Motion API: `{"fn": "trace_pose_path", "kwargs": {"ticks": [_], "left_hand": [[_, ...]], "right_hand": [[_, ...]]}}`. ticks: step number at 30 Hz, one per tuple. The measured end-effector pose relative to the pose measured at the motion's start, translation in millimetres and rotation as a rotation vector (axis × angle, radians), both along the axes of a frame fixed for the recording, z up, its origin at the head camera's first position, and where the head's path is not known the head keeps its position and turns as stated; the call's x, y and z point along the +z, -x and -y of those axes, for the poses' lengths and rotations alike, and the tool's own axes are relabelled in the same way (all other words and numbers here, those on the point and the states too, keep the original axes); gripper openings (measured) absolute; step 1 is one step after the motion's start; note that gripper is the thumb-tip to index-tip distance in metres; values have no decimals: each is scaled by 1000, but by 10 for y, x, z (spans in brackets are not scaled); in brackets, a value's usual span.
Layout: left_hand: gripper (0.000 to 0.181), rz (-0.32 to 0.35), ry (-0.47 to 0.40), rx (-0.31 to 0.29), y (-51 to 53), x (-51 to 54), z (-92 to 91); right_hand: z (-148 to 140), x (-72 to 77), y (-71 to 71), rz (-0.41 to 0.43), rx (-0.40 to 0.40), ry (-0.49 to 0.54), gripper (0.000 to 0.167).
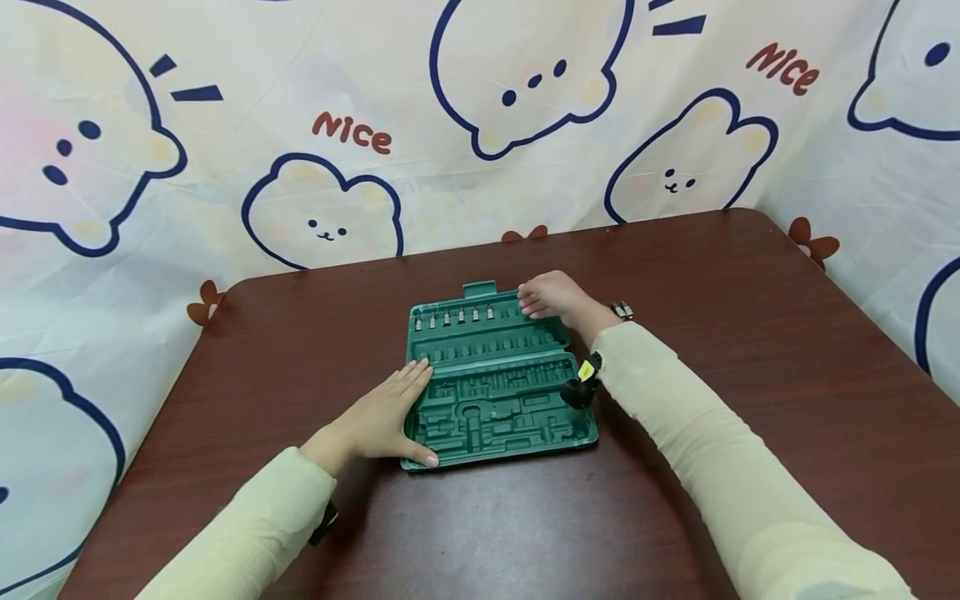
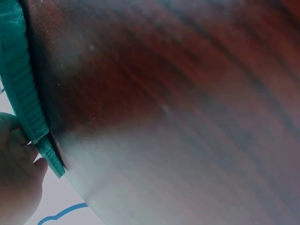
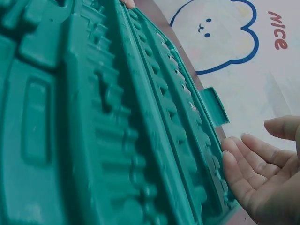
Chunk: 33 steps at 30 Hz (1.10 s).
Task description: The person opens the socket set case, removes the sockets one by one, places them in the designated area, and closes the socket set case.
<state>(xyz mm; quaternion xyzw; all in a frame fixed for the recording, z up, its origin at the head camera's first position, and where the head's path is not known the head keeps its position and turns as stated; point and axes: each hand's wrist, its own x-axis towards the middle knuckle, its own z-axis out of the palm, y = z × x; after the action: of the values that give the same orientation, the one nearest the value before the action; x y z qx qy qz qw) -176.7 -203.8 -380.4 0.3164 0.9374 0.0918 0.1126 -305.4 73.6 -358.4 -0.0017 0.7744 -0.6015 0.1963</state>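
A green plastic tool case (image 1: 510, 417) lies unfolded on the table, its moulded slots facing up. Several small silver bits (image 1: 461, 316) stand in a row along the left part of its far half; the other slots in view hold nothing. My left hand (image 1: 378, 417) rests on the case's left edge, fingers spread and thumb at the near corner. Over the far right corner is my right hand (image 1: 555, 298), just past the row of bits. In the right wrist view its fingers (image 3: 253, 164) are loosely bent, the thumb apart, and nothing shows between them.
More small metal pieces (image 1: 622, 311) lie on the brown table (image 1: 750, 350), just beyond my right wrist and partly hidden by it. A green latch tab (image 1: 479, 289) sticks out from the case's far edge. A printed cloth (image 1: 480, 192) hangs behind the table.
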Motion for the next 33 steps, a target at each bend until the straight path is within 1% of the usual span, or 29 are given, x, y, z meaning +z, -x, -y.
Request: {"fn": "trace_pose_path", "kwargs": {"ticks": [11,20,26,29,31,33], "left_hand": [[121,11,-3,3,5,9,-8],[122,10,-15,-1,18,9,-7],[122,12,-15,-6,38,26,-29],[121,17,-20,2,33,24,-29],[121,22,-26,7,26,14,-25],[120,24,-21,13,22,3,-17]], "right_hand": [[242,35,78,-27,20,-42,29],[324,21,112,-29,58,-101,29],[364,-49,155,-98,74,-162,24],[394,-67,174,-122,71,-201,21],[419,-76,188,-127,78,-227,22],[441,-87,203,-130,87,-251,28]]}}
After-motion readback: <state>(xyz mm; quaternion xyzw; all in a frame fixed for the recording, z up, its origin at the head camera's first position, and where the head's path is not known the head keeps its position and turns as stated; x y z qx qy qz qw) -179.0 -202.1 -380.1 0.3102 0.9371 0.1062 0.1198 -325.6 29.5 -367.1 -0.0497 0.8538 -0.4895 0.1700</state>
